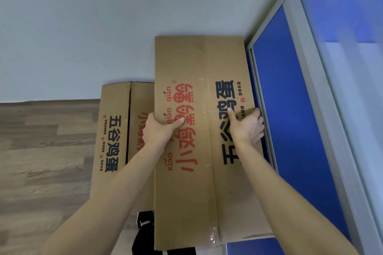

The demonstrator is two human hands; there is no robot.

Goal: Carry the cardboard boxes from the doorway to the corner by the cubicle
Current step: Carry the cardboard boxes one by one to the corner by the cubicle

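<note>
Cardboard box in hands (199,130): flattened, brown, red and black print, held upright close against the blue partition (290,120).
Left hand (159,130): grips the box's left edge, thumb on the front.
Right hand (246,126): grips the right edge, thumb on the print, fingers curled behind.
Second box (116,136): flattened too, leaning on the white wall (103,27), partly behind the held one.
Floor (41,151): wood-grain planks.
</note>
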